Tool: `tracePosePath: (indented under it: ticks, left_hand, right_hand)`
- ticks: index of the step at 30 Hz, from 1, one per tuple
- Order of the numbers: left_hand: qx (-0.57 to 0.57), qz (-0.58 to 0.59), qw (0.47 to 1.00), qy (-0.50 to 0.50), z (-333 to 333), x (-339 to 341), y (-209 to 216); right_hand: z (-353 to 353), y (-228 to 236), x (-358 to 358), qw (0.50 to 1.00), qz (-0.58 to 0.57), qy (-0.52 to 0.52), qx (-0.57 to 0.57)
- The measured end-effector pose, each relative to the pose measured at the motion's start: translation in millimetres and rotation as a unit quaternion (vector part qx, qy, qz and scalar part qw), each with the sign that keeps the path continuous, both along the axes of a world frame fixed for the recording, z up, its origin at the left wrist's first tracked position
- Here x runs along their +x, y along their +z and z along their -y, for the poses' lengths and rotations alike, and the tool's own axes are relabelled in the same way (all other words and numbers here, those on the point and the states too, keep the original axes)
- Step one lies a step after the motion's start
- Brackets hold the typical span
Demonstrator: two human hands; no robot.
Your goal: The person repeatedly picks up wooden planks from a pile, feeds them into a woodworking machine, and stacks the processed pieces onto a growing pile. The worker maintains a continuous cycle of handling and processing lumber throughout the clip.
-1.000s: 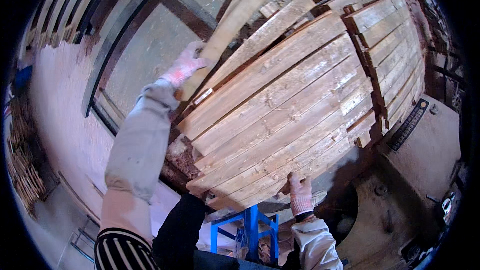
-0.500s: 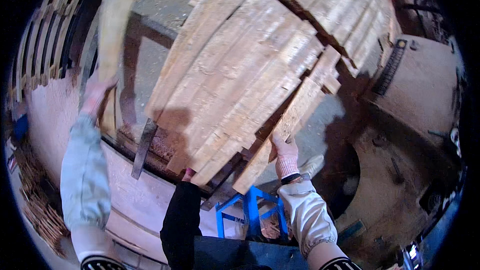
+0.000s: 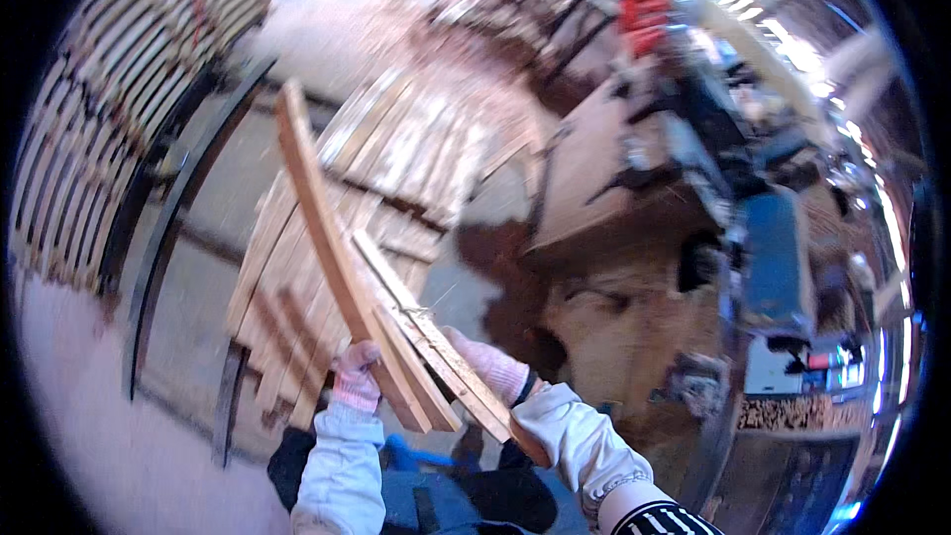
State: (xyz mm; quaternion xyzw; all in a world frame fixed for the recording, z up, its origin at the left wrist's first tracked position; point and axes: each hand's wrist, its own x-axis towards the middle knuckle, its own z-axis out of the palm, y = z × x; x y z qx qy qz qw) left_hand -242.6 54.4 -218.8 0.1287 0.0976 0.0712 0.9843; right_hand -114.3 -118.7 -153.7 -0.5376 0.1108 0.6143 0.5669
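My left hand (image 3: 358,373), in a pinkish work glove, is closed around the lower part of a long narrow wooden board (image 3: 337,258) that slants up and away to the left. Beside it lean a few more narrow boards (image 3: 436,352), gathered with the first one in front of my body. My right hand (image 3: 488,367), gloved as well, grips these boards from the right, its fingertips hidden behind them. Beneath and beyond the held boards lies a layer of wooden boards (image 3: 272,292) side by side, with a second such group (image 3: 406,139) farther off.
A dark metal rail (image 3: 183,198) runs along the left. Slatted stacks of wood (image 3: 74,178) stand past it. To the right is a large tan machine housing (image 3: 614,337), with a blue box-like part (image 3: 775,258) behind. Something blue (image 3: 411,454) shows low by my legs.
My hands, apart before with one board each, have come together before me and hold several boards between them. The view has swung toward the right, showing more of the machine.
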Motion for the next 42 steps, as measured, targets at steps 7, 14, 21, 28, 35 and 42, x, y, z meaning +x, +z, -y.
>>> tracePosePath:
  ticks: [7, 14, 21, 28, 35, 42]
  left_hand:
    - [-0.009, 0.026, 0.995, 0.1, 124, 1, 106]
    - [0.096, 0.075, 0.993, 0.0, 219, -15, 175]
    - [0.168, 0.044, 0.982, -0.068, 287, -32, 185]
    - [0.241, 0.005, 0.969, -0.053, 289, -49, 145]
    - [0.269, -0.043, 0.961, -0.045, 279, -75, 186]
    - [0.408, -0.185, 0.887, -0.111, 330, -65, 223]
  right_hand:
    - [122, 176, -49, 0.968, 0.229, 0.041, 0.093]
    - [347, 313, -213, 0.916, 0.376, -0.133, -0.043]
    - [534, 236, -342, 0.539, 0.69, 0.041, -0.481]
    - [541, 184, -260, 0.357, 0.74, 0.024, -0.569]
    - [504, 155, -3, 0.337, 0.716, -0.076, -0.606]
    - [449, 210, -30, 0.656, 0.741, 0.015, -0.145]
